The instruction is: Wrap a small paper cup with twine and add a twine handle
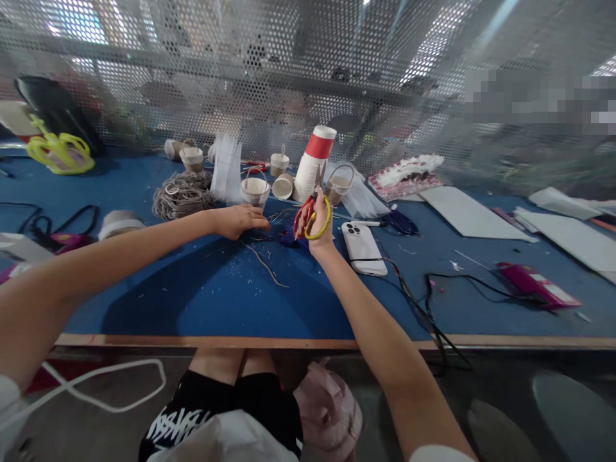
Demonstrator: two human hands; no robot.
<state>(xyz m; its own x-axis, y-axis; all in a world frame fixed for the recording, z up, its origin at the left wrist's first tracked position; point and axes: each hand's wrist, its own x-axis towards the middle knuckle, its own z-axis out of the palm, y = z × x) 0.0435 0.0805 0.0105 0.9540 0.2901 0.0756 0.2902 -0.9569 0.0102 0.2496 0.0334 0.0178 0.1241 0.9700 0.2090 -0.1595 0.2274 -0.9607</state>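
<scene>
My right hand (pixel 316 221) is closed around scissors (pixel 328 221) with one red and one yellow handle loop. Their blades point upward in front of the stacked paper cups (pixel 312 163). Palm down, my left hand (pixel 244 220) is low over the table, its fingers stretched to the right and the thumb apart from their tips. A thin grey-brown cord (pixel 264 262) trails from beneath it toward the table's front; whether the fingers touch it is hidden. Just behind that hand stands a small cup with a handle (pixel 255 189). A dark blue item (pixel 290 236) lies between my hands.
A bundle of grey cord (pixel 183 194) sits left of the cups, near clear plastic strips (pixel 226 168). To the right lie a white phone (pixel 364 248), black cables (pixel 409 292), a magenta box (pixel 536 285) and white boards (pixel 474 212). Perforated metal (pixel 269 77) rises behind the table.
</scene>
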